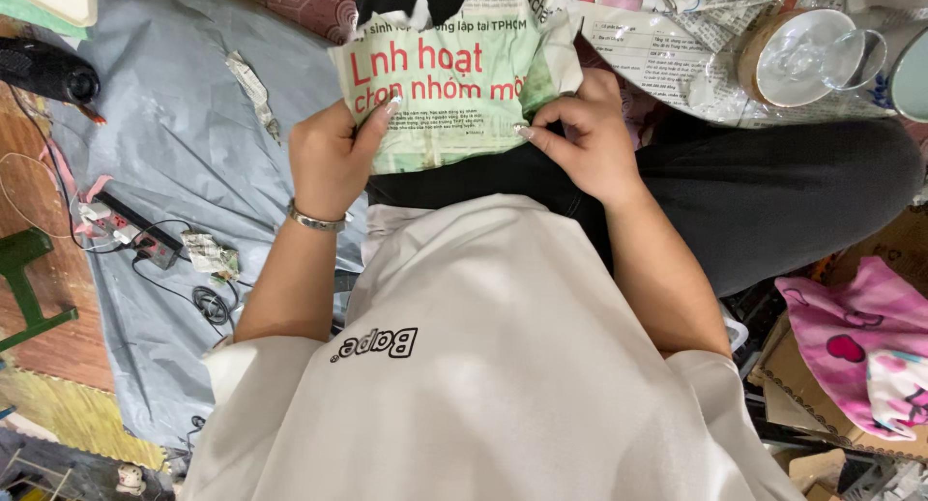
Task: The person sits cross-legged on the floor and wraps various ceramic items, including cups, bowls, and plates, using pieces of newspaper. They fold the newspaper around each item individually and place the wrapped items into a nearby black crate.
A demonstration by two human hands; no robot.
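- The left hand (329, 162) grips the left edge of a torn newspaper sheet (454, 85), pale green with red headline print; the sheet sits at 12 o'clock from the person's lap.
- Left fingers (382, 114): the thumb lies flat on the printed face, the remaining fingers are behind the paper and hidden; the digits are pinched on the sheet's left margin.
- The right hand (585, 138) holds the sheet's lower right corner, at 3 o'clock from the left hand.
- Right fingers (541, 129): curled together with the tips pressed onto the paper edge; the sheet passes under the fingertips and folds back beneath the palm.
- The sheet spans the gap between both hands, its top edge ragged, its face tilted toward the camera.
- A metal bracelet (316, 221) encircles the left wrist.
- The person wears a white shirt (503, 385) and dark trousers (773, 191), and is seated on the floor.
- At 2 o'clock from the sheet, a clear stemmed glass (812, 56) lies on its side on more crumpled newspaper (657, 56).
- At 9 o'clock, a grey tarp (184, 124) covers the floor; a power strip (130, 232) with cables rests on it, well apart from the hands.
- At 4 o'clock, a pink patterned cloth (860, 351) lies over cardboard (802, 380).
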